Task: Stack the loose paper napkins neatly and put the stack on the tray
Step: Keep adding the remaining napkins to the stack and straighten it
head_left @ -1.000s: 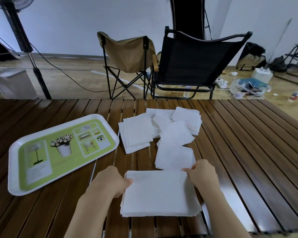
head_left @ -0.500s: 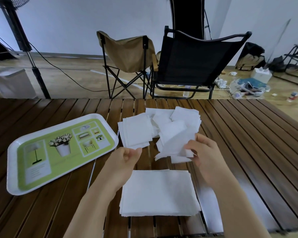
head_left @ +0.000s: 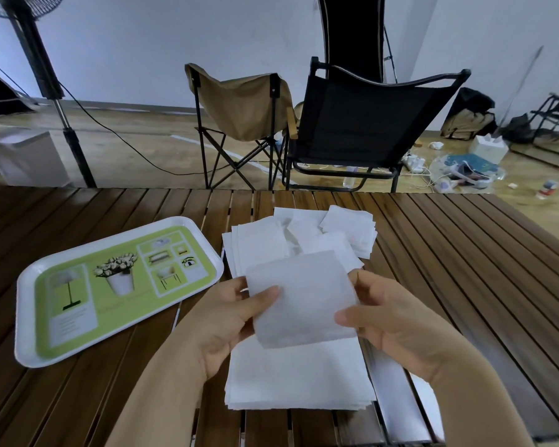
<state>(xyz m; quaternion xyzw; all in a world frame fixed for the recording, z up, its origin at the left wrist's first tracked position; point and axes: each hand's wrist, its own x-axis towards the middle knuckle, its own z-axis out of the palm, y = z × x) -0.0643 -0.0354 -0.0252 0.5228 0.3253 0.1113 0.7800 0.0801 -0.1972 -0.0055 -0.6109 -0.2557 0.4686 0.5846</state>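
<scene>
Two hands, left hand (head_left: 229,317) and right hand (head_left: 391,321), pinching one napkin (head_left: 300,298) by its side edges at frame centre above the stack (head_left: 297,379): best lowered flat, corners matched, before reaching the tray (head_left: 26,317) at left.

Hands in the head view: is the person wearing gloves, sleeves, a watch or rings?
No. The left hand and right hand are bare: no gloves, and no rings on the fingers that show. Both forearms are uncovered down to the frame's bottom edge, with no sleeve, watch or band at either wrist.
</scene>
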